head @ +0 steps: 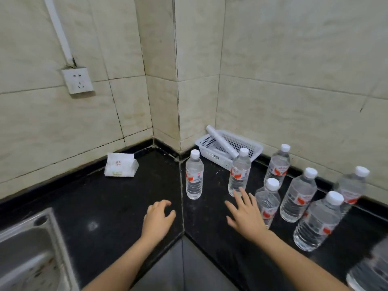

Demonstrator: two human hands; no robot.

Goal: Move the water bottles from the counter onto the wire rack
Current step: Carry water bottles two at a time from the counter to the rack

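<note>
We see seven capped bottles (194, 175) standing upright on the black counter (117, 198), all right of its corner seam; the leftmost stands just beside that seam. Our left hand (157, 219) hovers left of the seam, fingers loosely curled, holding nothing. Our right hand (245, 215) is right of the seam, spread open and empty, fingertips near a bottle's base. A white basket (228, 149) sits behind the bottles.

Cream tiled walls (294, 59) meet in the far corner; a white socket (77, 80) sits left, above the black desk (126, 198).
</note>
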